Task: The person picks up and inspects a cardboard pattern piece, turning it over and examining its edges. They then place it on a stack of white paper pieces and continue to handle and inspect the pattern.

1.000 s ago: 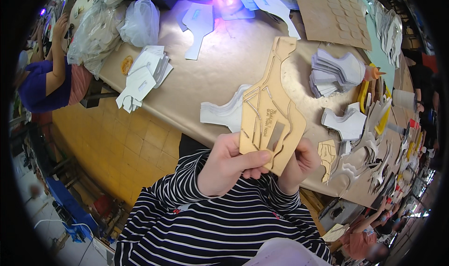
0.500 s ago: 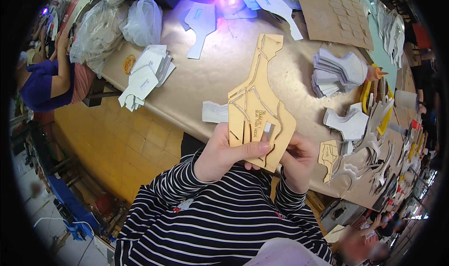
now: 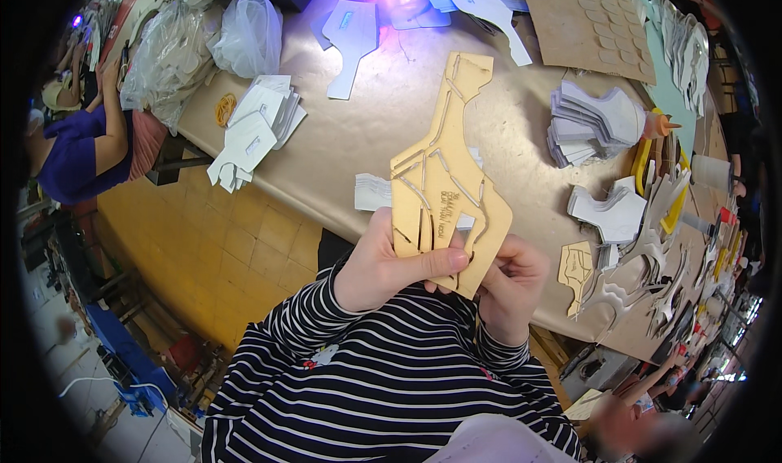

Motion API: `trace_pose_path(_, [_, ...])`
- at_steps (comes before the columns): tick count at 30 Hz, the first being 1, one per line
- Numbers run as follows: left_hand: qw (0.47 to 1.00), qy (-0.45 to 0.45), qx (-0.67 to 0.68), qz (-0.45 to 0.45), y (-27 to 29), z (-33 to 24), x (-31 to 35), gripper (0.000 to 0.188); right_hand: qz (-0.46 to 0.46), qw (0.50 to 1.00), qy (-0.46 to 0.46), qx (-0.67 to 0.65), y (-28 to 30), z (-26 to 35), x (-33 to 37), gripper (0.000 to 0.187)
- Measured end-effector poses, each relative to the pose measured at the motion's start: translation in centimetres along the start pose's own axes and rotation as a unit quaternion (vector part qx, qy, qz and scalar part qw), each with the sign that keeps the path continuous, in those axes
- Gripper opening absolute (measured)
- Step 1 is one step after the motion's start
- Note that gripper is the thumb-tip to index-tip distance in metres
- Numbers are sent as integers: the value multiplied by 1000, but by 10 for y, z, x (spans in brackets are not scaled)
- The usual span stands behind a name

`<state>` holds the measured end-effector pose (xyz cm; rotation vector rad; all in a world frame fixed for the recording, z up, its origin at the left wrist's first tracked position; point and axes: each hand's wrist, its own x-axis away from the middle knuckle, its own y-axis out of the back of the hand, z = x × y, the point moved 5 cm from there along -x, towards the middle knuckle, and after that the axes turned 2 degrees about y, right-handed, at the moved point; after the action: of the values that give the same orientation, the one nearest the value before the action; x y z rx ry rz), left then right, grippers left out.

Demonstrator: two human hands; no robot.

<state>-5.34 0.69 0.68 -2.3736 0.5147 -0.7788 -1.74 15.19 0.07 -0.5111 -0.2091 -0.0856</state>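
A pale yellow slotted template (image 3: 450, 166), long and narrow at its far end and wide at the near end, is held up in front of my body. My left hand (image 3: 389, 261) is closed on its near left part, thumb flat on the face and other fingers behind. At the template's near right edge is my right hand (image 3: 513, 282), its fingers curled and pinched against that edge, with some fingertips hidden behind the board. Beyond the template, a stack of white cut pieces (image 3: 373, 192) lies at the table edge, partly covered by it.
Stacks of white cut pieces (image 3: 254, 133) lie left, beside rubber bands (image 3: 225, 109). On the right are a grey-white stack (image 3: 593, 121), an orange-tipped bottle (image 3: 658, 126) and a smaller yellow template (image 3: 575, 272). A brown perforated sheet (image 3: 582, 27) lies far right. Another person (image 3: 81, 149) sits at left.
The template has shifted slightly left and away from me, with both hands still at its near end. My right hand's fingers have moved slightly along the edge.
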Motion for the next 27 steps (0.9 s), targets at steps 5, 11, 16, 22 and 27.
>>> trace_pose_path(5, [999, -29, -29, -10, 1, -4, 1, 16, -26, 999, 2, 19, -2, -2, 3, 9])
trace_pose_path(11, [1000, 6, 13, -1, 0, 4, 5, 19, 96, 974, 90, 187, 4, 22, -16, 16])
trace_pose_path(16, [1000, 18, -14, -14, 4, 10, 3, 22, 30, 981, 43, 184, 12, 19, -21, 15])
trace_pose_path(22, [999, 32, 35, -19, 3, 16, 2, 24, 88, 987, 36, 132, 7, 17, -22, 15])
trace_pose_path(27, [998, 46, 11, -28, 4, 15, 0, 28, 120, 975, 19, 188, 8, 18, -27, 13])
